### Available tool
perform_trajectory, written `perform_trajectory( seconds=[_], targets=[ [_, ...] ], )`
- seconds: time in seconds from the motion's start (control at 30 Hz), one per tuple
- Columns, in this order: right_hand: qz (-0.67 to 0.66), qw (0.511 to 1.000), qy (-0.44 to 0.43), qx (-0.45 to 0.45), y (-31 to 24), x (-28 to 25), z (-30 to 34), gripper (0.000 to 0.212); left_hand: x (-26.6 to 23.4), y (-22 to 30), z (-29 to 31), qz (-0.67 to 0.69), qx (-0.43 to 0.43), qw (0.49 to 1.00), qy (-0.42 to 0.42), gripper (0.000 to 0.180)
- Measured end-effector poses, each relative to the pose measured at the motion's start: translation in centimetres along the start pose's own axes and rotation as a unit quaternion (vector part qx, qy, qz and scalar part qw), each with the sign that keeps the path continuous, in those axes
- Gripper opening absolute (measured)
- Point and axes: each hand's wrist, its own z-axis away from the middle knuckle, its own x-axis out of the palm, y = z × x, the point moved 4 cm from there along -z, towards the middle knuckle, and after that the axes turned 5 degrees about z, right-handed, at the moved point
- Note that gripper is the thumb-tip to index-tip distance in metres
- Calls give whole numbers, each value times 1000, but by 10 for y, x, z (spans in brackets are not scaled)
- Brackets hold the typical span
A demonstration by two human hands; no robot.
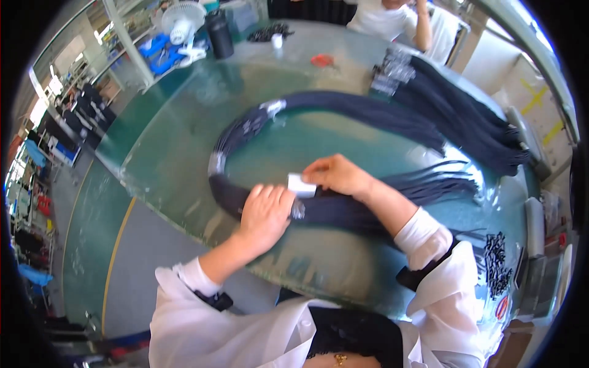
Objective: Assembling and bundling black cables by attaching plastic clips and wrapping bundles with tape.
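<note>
A thick bundle of black cables (350, 210) curves in a U across the green table, its loose ends fanned out at the right. My left hand (265, 214) is closed over the near arm of the bundle, its fingers wrapped round it. Just right of those fingers, a shiny band of clear wrap (297, 209) circles the cables. My right hand (338, 176) pinches the upper edge of a small white label (302, 185), which lies against the top of the bundle. Further clear wraps (217, 163) bind the bend.
Another black cable bundle (454, 110) lies at the back right, near a seated person (383, 21). A red item (322, 60), a black bottle (219, 34) and a white fan (182, 23) stand toward the back. Small black parts (496, 264) are heaped at the right.
</note>
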Motion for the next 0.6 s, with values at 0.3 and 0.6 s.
perform_trajectory(
  seconds=[0.3,0.6],
  targets=[
    [-253,967,-7,40,-11,17,0,29,-31,7,5,41,19,999,-16,47],
    [-186,958,169,-136,-68,18,2,26,-20,-31,-5,49,-26,994,-92,42]
  ],
)
